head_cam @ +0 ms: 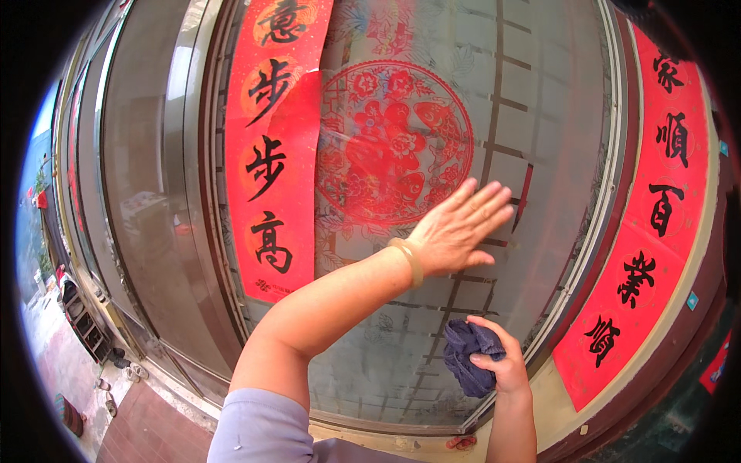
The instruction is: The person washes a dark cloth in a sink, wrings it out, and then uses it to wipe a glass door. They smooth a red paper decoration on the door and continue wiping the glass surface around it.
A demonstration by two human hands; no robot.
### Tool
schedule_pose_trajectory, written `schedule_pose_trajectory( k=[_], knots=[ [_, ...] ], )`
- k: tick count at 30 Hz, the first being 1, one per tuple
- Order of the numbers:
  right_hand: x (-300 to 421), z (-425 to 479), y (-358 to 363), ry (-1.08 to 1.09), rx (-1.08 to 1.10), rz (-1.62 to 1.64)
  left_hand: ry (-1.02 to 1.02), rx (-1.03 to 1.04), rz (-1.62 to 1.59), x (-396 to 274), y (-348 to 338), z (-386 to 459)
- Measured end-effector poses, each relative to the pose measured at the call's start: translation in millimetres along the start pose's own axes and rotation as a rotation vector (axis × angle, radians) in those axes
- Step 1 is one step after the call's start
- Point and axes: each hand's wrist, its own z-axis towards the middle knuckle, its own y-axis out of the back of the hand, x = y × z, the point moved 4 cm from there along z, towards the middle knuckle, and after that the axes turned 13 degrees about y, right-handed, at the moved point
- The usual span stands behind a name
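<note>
My left hand (460, 228) is spread flat, back towards me, over the glass door panel (370, 330). It wears a pale bangle (412, 261) at the wrist; whether the palm touches the glass cannot be told. Just beyond its fingers is a round red paper-cut decoration (388, 139) with flowers and fish on the glass. Lower right, my right hand (506, 364) grips a bunched dark blue cloth (472, 359) in front of the pane. Left of the paper-cut hangs a long red paper banner (272, 173) with black characters.
Another red banner (637, 231) runs down the wall on the right. A framed sliding panel (145, 173) fills the left side. Shoes (136, 370) and a dark rack (84, 318) stand along the base, beside a brown floor mat (150, 425).
</note>
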Motion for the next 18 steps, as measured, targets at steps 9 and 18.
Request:
schedule_pose_trajectory(
  k=[9,18],
  knots=[
    [0,-12,8,-0.014,-0.008,-0.036,0.308,-0.365,0.088,83,81,-10],
    [4,-2,-6,0.011,0.028,-0.054,0.48,-0.355,0.268,136,77,-1]
  ],
)
